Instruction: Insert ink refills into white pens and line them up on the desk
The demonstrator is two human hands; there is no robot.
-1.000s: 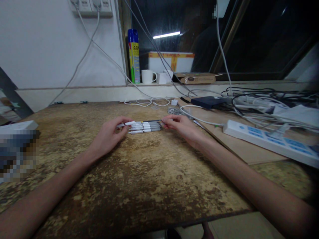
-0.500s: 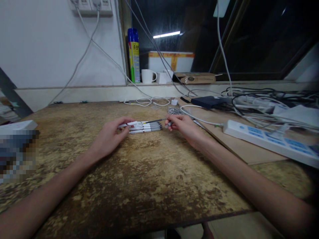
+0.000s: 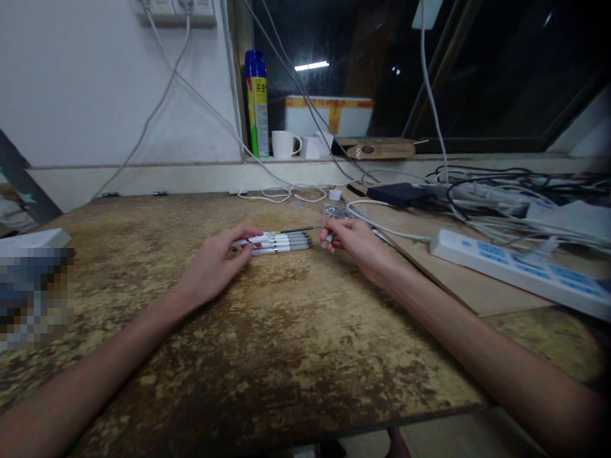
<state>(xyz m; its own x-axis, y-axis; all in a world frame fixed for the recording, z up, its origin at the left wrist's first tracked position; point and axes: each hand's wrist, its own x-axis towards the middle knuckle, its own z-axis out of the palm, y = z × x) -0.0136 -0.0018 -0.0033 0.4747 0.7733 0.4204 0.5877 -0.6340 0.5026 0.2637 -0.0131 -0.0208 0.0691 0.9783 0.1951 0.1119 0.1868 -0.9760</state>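
Observation:
My left hand (image 3: 217, 264) is closed on the white barrel (image 3: 248, 241) of a pen, between thumb and fingers. A thin dark refill (image 3: 300, 229) sticks out of the barrel's right end. My right hand (image 3: 351, 238) pinches the refill's far tip. A short grey cylinder (image 3: 327, 240), which looks like a pen's grip section, is also tucked in the right fingers. Just below the refill, several white-and-grey pens (image 3: 284, 243) lie side by side on the worn wooden table (image 3: 286, 343); my left fingers hide their left ends.
Behind my right hand lies a clear plastic bag (image 3: 335, 210) of small pieces. A white power strip (image 3: 515, 270) rests on a brown board (image 3: 458, 286) at right, beside tangled cables (image 3: 496, 191). On the sill stand a spray can (image 3: 258, 105) and a white mug (image 3: 285, 145).
Both hands have shifted very slightly to the right, partly with the camera view. The grey cylinder in my right fingers shows more clearly. The refill still spans between my hands.

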